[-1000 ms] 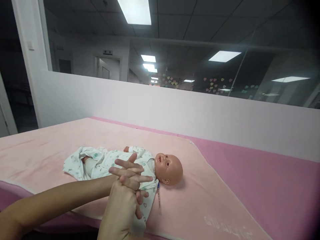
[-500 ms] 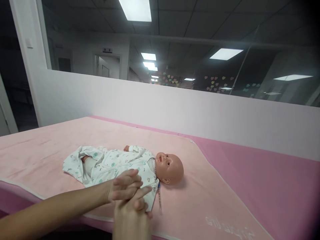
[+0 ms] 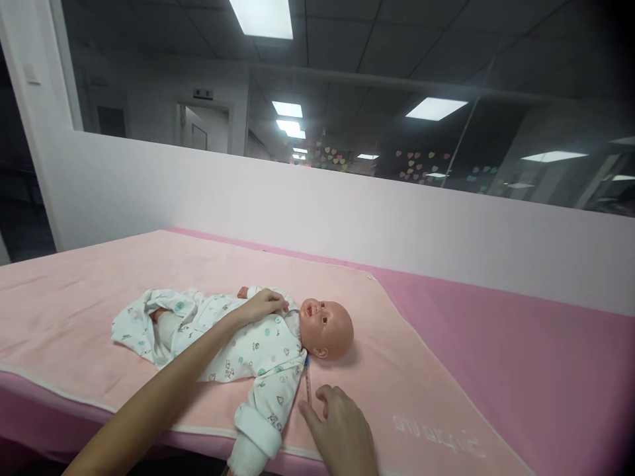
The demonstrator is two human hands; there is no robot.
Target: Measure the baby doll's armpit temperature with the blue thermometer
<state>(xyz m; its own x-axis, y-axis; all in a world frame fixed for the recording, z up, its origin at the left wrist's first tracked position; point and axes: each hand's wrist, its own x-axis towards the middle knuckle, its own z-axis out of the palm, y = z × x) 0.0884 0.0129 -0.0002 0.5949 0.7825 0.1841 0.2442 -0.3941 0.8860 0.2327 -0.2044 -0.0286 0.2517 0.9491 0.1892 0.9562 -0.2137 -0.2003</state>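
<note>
A baby doll point(image 3: 327, 327) in a white printed garment point(image 3: 248, 347) lies on its back, head to the right. My left hand point(image 3: 265, 304) rests palm down on the doll's upper chest near the collar, its fingers slightly bent. Beside the doll's near shoulder lies a thin, clear, marked stick with a blue end point(image 3: 308, 387), which looks like a thermometer; the blue end is partly under the garment. My right hand point(image 3: 342, 423) is just to the right of this stick's lower end, thumb and forefinger apart, with nothing between them. The doll's near sleeve point(image 3: 260, 430) reaches down over the front edge.
A peach blanket point(image 3: 407, 377) with faint lettering covers much of the pink padded surface point(image 3: 496, 330). Behind it rises a low white wall point(image 3: 347, 205) with a window point(image 3: 347, 99) above. The front edge of the surface is close to my arms.
My hands were together over the doll's near side and have parted. The left moved up onto the chest, the right moved right beside the stick. The near sleeve now shows. The view shifted slightly.
</note>
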